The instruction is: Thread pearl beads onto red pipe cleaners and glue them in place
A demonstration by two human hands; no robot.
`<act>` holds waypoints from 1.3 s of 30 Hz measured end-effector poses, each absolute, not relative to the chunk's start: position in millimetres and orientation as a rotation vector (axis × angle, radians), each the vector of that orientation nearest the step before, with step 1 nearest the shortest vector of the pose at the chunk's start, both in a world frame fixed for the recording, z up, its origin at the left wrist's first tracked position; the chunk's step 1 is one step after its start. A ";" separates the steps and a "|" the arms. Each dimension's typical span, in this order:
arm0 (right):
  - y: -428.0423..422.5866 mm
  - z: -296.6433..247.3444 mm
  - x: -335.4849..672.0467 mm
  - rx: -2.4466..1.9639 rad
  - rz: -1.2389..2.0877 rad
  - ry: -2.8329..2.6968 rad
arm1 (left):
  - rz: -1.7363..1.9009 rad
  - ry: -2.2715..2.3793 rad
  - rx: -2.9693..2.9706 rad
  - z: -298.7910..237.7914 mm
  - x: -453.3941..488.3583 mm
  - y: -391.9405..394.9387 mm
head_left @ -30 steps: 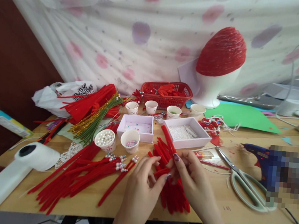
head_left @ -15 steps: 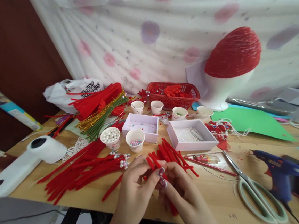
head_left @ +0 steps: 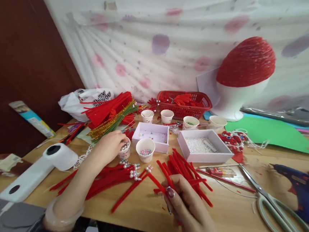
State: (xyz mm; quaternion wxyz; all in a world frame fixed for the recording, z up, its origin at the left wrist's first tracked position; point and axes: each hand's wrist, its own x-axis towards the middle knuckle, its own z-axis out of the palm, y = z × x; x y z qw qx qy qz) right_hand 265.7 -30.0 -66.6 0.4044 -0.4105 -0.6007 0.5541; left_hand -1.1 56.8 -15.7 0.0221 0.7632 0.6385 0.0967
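My left hand (head_left: pixel 110 146) reaches over the paper cup of white pearls (head_left: pixel 124 150), fingers curled down into it; what they pinch is hidden. My right hand (head_left: pixel 183 205) lies at the near edge of the table, fingers closed on a red pipe cleaner (head_left: pixel 155 183) that sticks out to the left. A loose heap of short red pipe cleaners (head_left: pixel 186 169) lies just beyond that hand. More red pipe cleaners tipped with pearls (head_left: pixel 111 179) spread between the two hands. A second cup of coloured beads (head_left: pixel 145 150) stands right of the pearl cup.
Two shallow white boxes (head_left: pixel 204 147) hold beads. Several small cups, a red basket (head_left: pixel 184 104) and a foam head with a red cap (head_left: pixel 243 73) stand behind. Scissors (head_left: pixel 273 209) and a blue glue gun (head_left: pixel 300 183) lie right; a white hair dryer (head_left: pixel 36 172) lies left.
My left hand has left the red pipe cleaner and moved up and left to the pearl cup. My right hand stays low with the pipe cleaner. The view has shifted left.
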 end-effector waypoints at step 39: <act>-26.8 -70.3 244.8 -0.961 1.440 -1.252 | 1.406 0.999 0.510 -7.9 60.4 -2.6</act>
